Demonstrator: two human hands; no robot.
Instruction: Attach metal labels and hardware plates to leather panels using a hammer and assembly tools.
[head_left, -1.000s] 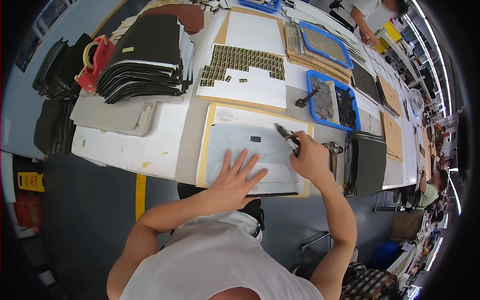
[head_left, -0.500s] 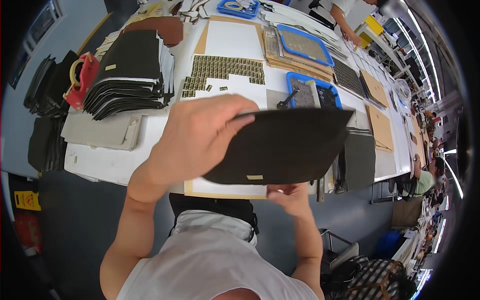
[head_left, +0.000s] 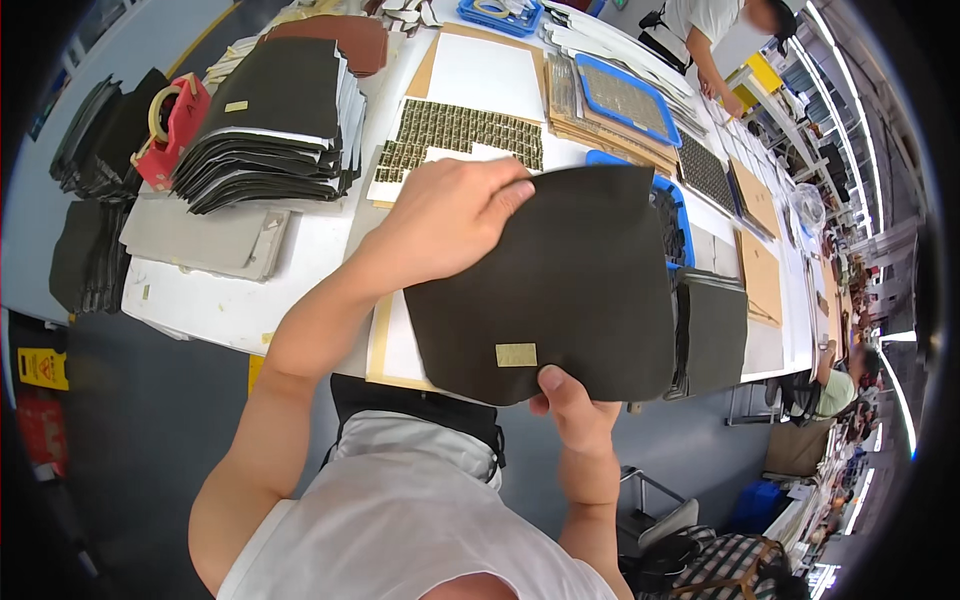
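Here, the left hand [head_left: 450,215] pinches the upper-left edge of a black round-cornered panel [head_left: 575,275], the right hand [head_left: 582,415] its lower edge, above the white worktable [head_left: 190,310]; uneven pulling could crease it, a slipping thumb scuff its yellow sticker [head_left: 516,355].

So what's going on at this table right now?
A person is holding up a black sheet with both hands: the left hand grips its upper left edge, the right hand its lower edge, thumb beside a small yellow tag. The sheet partly hides a blue tray. A pile of black sheets sits on the table to the left.
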